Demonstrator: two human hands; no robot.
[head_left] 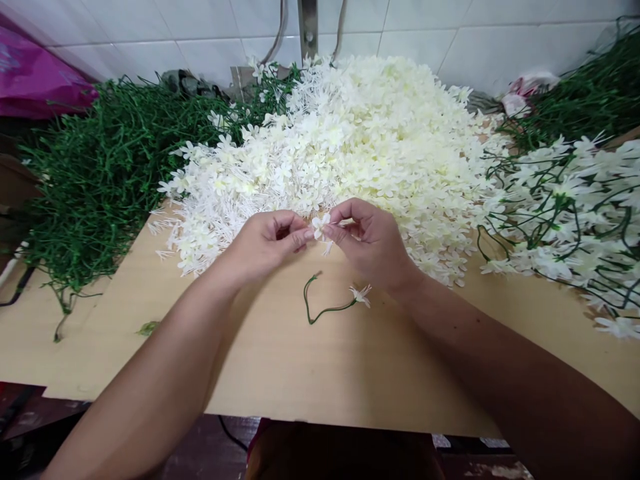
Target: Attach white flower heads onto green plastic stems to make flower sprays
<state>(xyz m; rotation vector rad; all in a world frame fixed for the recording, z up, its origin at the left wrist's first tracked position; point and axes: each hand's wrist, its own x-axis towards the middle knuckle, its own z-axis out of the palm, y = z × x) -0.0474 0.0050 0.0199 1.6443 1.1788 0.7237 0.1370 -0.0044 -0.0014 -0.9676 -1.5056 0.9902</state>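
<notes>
Lying nearest you on the flat tan board (260,373), a thin, bent green stem (333,309) tipped with a white flower sits apart from both hands, probably to remain in your sight. Beyond it, your left hand (273,240) and right hand (375,240), fingertips pinched narrow, hold a small white fabric-like flower (321,227) between them; gripping opposite sides likely steadies its thin petals. Behind, a heap of loose white-and-cream flowers (380,140) lies within easy reach, flanked by tangled green stems (110,153) at left and stemmed white flowers (565,250) at right.
</notes>
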